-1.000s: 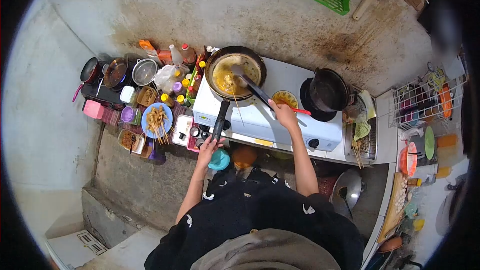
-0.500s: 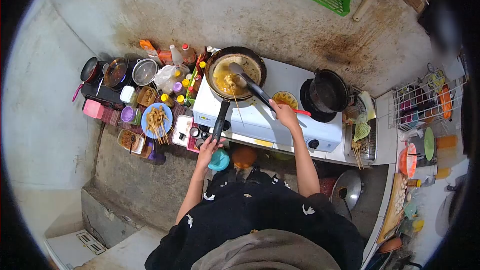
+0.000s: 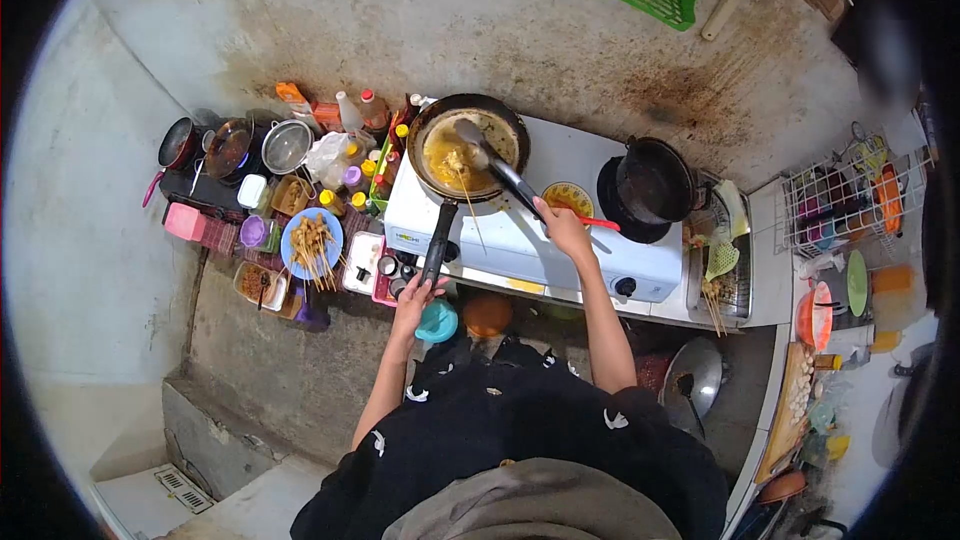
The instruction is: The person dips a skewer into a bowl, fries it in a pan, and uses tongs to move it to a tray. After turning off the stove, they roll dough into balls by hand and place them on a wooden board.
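My left hand [image 3: 413, 306] is wrapped round the long black handle of a frying pan [image 3: 519, 156] on the left side of the white stove [image 3: 545, 253]. My right hand [image 3: 565, 227] grips a dark spatula [image 3: 512, 179], its blade down in the pan. Yellow egg-like liquid [image 3: 442, 152] covers part of the pan's bottom. A skewer [image 3: 475, 215] lies in it, its coated end by the blade and its stick poking over the near rim. Just left of my right hand is a bowl of yellow liquid [image 3: 567, 197], with a red-handled utensil [image 3: 600, 223] across it.
A dark pot [image 3: 655, 180] stands on the right burner. Left of the stove are a blue plate of skewers [image 3: 312, 243], bottles [image 3: 373, 110] and a strainer [image 3: 288, 146]. Further right are a metal tray [image 3: 738, 290] with skewers and a wire rack [image 3: 850, 195].
The spatula blade has shifted slightly toward the far side of the pan, beside the skewer. Both hands keep their grips, and the pan stays on the stove.
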The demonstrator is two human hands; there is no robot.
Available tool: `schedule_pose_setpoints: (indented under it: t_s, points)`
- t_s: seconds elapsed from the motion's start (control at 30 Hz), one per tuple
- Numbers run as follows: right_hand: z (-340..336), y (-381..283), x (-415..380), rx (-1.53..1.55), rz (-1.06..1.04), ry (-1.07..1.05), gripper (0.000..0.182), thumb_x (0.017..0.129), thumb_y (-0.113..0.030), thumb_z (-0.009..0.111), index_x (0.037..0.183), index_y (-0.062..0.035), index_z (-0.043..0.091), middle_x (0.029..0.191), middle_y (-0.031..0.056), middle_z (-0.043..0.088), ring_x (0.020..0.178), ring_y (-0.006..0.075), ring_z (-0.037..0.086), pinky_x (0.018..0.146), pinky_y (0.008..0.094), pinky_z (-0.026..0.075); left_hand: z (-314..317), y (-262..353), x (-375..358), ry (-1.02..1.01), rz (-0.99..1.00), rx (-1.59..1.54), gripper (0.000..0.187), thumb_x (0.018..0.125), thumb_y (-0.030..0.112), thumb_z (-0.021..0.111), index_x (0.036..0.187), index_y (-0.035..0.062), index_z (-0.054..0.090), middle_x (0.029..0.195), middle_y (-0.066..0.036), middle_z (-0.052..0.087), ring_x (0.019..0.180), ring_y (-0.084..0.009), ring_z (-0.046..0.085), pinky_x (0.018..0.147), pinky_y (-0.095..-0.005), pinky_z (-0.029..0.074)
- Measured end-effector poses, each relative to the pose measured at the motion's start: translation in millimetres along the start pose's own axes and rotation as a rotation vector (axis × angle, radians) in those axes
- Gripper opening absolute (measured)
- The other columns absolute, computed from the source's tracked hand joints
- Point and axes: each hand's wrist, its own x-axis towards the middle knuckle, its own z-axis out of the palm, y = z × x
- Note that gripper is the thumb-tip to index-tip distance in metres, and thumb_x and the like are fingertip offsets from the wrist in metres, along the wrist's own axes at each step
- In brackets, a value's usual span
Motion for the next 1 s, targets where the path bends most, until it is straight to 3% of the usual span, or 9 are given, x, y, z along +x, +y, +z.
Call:
schedule_pose_setpoints:
  t_s: [0.07,0.2,0.4,0.47,0.6,0.7,0.77,0.87,1.0]
  points:
    - [5,0,0,0.02,-0.045,0.127,0.069,0.08,-0.061,0.039,0.08,0.0036,0.063,0.072,0.0251,0.059,0.079,0.0377,0.059,0.075,0.0425,0.042,3,2,-2,0.021,0.003,-0.015,0.037,0.09,0.016,0.045,0.121,-0.003,0.04,0.103,-0.014,0.059,0.088,-0.013,0.057,0.079,-0.0234,0.045]
    - [2,0,2,0.021,-0.025,0.015,0.068,0.08,-0.061,0.039,0.082,0.0028,0.063,0.072,0.0252,0.059,0.079,0.0382,0.058,0.075,0.0429,0.042,3,5,-3,0.019,-0.016,0.017,0.037,0.091,0.015,0.044,0.122,-0.0033,0.039,0.103,-0.015,0.059,0.09,-0.0142,0.057,0.079,-0.0241,0.045]
    - [7,3,8,-0.035,-0.077,0.166,0.069,0.08,-0.062,0.038,0.081,0.0028,0.063,0.071,0.0235,0.06,0.077,0.038,0.059,0.076,0.043,0.042,-2,-2,1,-0.003,0.012,0.004,0.035,0.09,0.021,0.047,0.119,0.0029,0.045,0.103,-0.011,0.061,0.082,-0.0103,0.057,0.074,-0.0204,0.043]
    - [1,-3,6,0.05,-0.02,0.031,0.069,0.082,-0.061,0.035,0.071,0.0024,0.059,0.061,0.0152,0.056,0.065,0.0301,0.057,0.065,0.0382,0.042,0,0,0,0.004,-0.001,-0.012,0.038,0.091,0.016,0.044,0.123,-0.0028,0.039,0.103,-0.015,0.059,0.086,-0.0118,0.056,0.077,-0.0223,0.044]
    - [12,8,15,-0.085,-0.073,0.202,0.068,0.082,-0.06,0.036,0.07,0.0026,0.058,0.062,0.0165,0.056,0.065,0.0314,0.057,0.066,0.0385,0.042,-5,-5,4,-0.004,-0.013,0.005,0.037,0.09,0.017,0.045,0.122,-0.0024,0.04,0.103,-0.015,0.059,0.086,-0.0117,0.056,0.078,-0.0221,0.044]
    - [11,7,17,0.047,-0.054,0.014,0.067,0.082,-0.06,0.037,0.069,0.0023,0.059,0.062,0.0172,0.057,0.067,0.0327,0.058,0.067,0.0388,0.042,-7,-9,8,-0.037,0.015,-0.033,0.037,0.09,0.017,0.045,0.121,-0.0024,0.04,0.104,-0.014,0.059,0.087,-0.012,0.057,0.079,-0.0222,0.044]
    - [22,9,19,-0.005,-0.097,0.263,0.068,0.082,-0.06,0.037,0.065,0.0028,0.057,0.059,0.016,0.055,0.062,0.0308,0.056,0.066,0.0379,0.042,-7,-8,6,-0.034,0.037,0.012,0.035,0.09,0.02,0.046,0.121,0.0027,0.043,0.106,-0.012,0.059,0.082,-0.0111,0.057,0.077,-0.0227,0.045]
    - [11,0,15,0.029,-0.051,0.049,0.068,0.081,-0.06,0.038,0.065,0.0032,0.057,0.06,0.0171,0.055,0.063,0.032,0.056,0.066,0.0382,0.042,-4,-4,3,-0.02,0.012,0.011,0.035,0.09,0.02,0.047,0.12,0.0028,0.043,0.104,-0.012,0.06,0.082,-0.0111,0.057,0.077,-0.0226,0.045]
    - [15,1,16,0.031,-0.058,0.172,0.069,0.081,-0.061,0.038,0.066,0.0037,0.057,0.06,0.0175,0.055,0.063,0.032,0.056,0.067,0.038,0.042,-4,-4,1,0.0,0.002,0.016,0.035,0.09,0.021,0.047,0.12,0.0029,0.044,0.104,-0.011,0.06,0.082,-0.0106,0.057,0.076,-0.022,0.044]
